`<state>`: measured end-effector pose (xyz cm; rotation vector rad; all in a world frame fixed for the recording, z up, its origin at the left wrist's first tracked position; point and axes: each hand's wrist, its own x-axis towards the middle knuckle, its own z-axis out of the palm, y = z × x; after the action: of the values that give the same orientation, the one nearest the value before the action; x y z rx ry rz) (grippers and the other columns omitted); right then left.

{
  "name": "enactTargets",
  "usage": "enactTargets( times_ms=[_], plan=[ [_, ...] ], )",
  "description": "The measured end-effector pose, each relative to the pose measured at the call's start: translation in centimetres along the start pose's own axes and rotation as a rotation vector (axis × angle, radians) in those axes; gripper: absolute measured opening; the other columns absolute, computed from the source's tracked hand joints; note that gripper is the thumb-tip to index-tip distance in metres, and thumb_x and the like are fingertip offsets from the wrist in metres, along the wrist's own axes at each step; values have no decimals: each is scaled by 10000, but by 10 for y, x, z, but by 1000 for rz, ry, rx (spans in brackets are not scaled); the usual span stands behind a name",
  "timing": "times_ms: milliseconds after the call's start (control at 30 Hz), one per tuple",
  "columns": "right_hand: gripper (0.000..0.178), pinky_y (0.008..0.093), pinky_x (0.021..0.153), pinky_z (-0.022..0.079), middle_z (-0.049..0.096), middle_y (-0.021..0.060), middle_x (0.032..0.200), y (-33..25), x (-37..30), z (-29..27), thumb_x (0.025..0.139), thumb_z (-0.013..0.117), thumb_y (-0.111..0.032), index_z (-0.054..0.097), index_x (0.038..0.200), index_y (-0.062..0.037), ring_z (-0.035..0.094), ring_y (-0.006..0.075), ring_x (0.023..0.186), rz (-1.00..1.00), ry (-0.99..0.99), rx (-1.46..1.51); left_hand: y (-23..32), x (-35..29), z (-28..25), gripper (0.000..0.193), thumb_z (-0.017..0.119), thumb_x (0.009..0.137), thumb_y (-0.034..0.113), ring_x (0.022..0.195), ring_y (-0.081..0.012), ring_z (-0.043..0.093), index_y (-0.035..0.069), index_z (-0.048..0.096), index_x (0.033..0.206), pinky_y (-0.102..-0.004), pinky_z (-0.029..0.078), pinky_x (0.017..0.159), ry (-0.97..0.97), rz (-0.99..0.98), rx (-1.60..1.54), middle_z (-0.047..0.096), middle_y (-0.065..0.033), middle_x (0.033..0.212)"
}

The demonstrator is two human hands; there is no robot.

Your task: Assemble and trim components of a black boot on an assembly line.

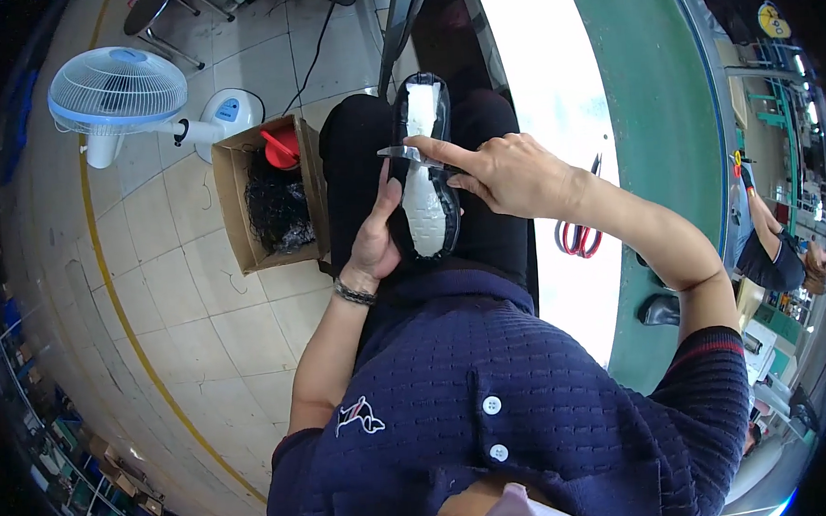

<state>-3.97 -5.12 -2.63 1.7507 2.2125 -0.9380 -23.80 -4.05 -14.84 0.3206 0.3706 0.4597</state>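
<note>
A black shoe upper point(452, 226) lies over my lap, bottom side up, with a white underside showing at both ends. My left hand point(375, 243) wraps its lower left side, thumb up along the edge. A flat, shiny grey piece point(394, 152) crosses the shoe's narrow middle and sticks out on the left. My right hand point(511, 173) reaches in from the right, its index finger stretched over the grey piece and its thumb bent near the shoe's right edge. The fingers partly cover that piece, so its exact kind is unclear.
Left of my legs stands a cardboard box point(233, 211) of black scraps with a red container point(281, 148). A white-blue fan point(119, 91) lies beyond it. Red-handled scissors point(580, 238) rest on the white table point(563, 91) at my right. Another person point(777, 258) sits far right.
</note>
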Motion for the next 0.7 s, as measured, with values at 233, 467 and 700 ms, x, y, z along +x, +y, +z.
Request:
enactTargets(
  times_ms=[233, 467, 700],
  plan=[
    [737, 312, 394, 465, 577, 72, 520, -23, -15, 5, 888, 525, -100, 197, 1534, -232, 574, 179, 404, -359, 394, -24, -11, -4, -5, 897, 620, 925, 213, 1246, -175, 454, 222, -27, 1546, -338, 370, 1058, 94, 69, 221, 414, -87, 1392],
    [715, 289, 401, 500, 603, 129, 659, -39, -26, 12, 928, 470, -95, 156, 1534, -310, 593, 163, 447, -205, 36, -271, -12, -5, -31, 1115, 761, 772, 20, 1197, -177, 490, 210, -21, 1545, -358, 447, 996, 28, 119, 472, 440, -90, 1357],
    [717, 309, 453, 545, 623, 220, 795, -23, -22, 28, 949, 450, -103, 126, 1528, -374, 650, 230, 541, -58, -36, -166, -1, -5, -24, 1089, 737, 815, 38, 1110, -144, 558, 209, -57, 1541, -313, 509, 927, 36, -233, 460, 532, -65, 1274]
  ],
)
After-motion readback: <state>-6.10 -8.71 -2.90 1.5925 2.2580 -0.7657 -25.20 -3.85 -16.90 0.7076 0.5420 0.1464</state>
